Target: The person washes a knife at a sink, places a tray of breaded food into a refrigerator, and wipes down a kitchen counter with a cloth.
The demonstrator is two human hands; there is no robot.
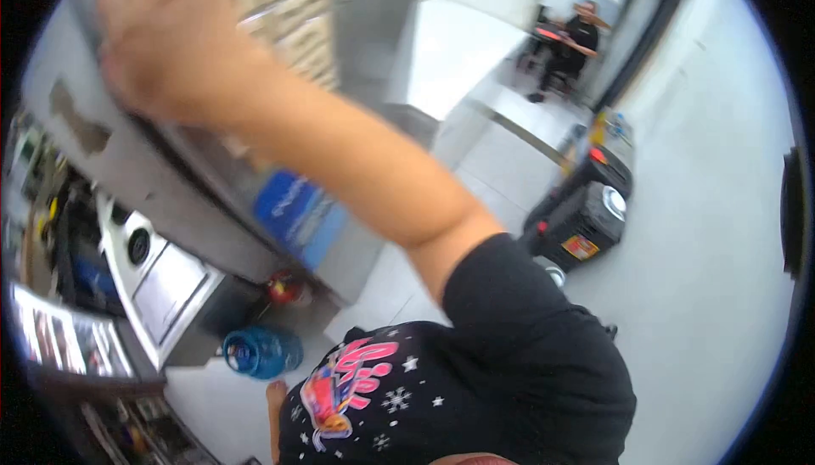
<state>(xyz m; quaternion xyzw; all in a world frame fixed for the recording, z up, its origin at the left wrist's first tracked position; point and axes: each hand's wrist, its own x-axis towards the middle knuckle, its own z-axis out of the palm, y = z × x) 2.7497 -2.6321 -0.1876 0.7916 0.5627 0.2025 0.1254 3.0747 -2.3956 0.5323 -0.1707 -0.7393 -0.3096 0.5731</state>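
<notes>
My right arm reaches across to the upper left. Smeared by motion, my right hand is closed on the edge of a grey metal cabinet door with a worn patch. Beside that hand, the open cabinet shows stacked cream-coloured trays or boxes. Lower in it sits a blue box with white lettering. At the left side of my black shirt a narrow strip of skin shows, seemingly my left hand or forearm; no separate fingers can be made out.
A blue gas cylinder stands on the floor near a white counter with a burner. Black speaker-like boxes stand along the right wall. Through the doorway, a person in black sits. A white ledge is beyond the cabinet.
</notes>
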